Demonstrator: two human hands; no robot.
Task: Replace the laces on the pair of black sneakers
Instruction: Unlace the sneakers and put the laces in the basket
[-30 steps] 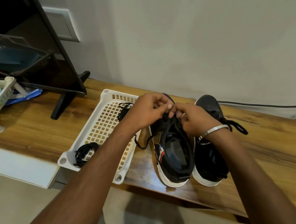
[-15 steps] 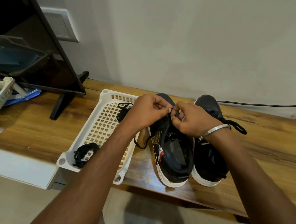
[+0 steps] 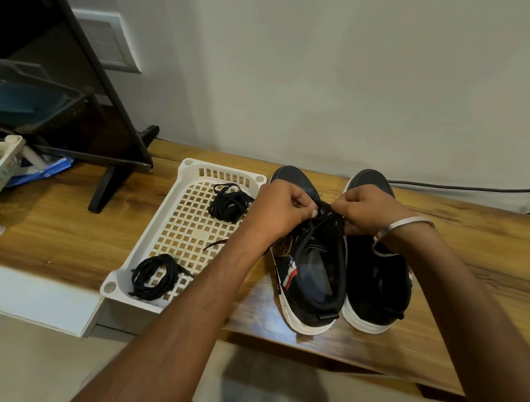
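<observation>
We see two black sneakers standing side by side on the wooden tabletop [image 3: 68, 218], toes toward the wall and heels toward us. Both hands work at the left sneaker [image 3: 311, 267]: the left hand [image 3: 280, 211] has its fingers curled and pinches the black lace [image 3: 310, 232] at the top of the tongue, and the right hand [image 3: 366, 209], wearing a metal bangle [image 3: 396, 230] at the wrist, pinches the same lace just beside it, so the two hands sit close together over the eyelets. Fingertips crowd the spot, so we cannot tell exactly which eyelet the lace passes through. The right sneaker [image 3: 373, 287] touches the left one along its side and lies partly under the right forearm. To the left of the sneakers a white perforated tray [image 3: 147, 252] rests on the tabletop, its near end over the table's edge; inside it one coiled black lace bundle [image 3: 230, 203] lies near the far end and another bundle [image 3: 155, 274] near the near corner. Farther left a dark screen [image 3: 61, 92] stands on its foot, and a black cable [image 3: 478, 187] runs along the wall behind the sneakers.
</observation>
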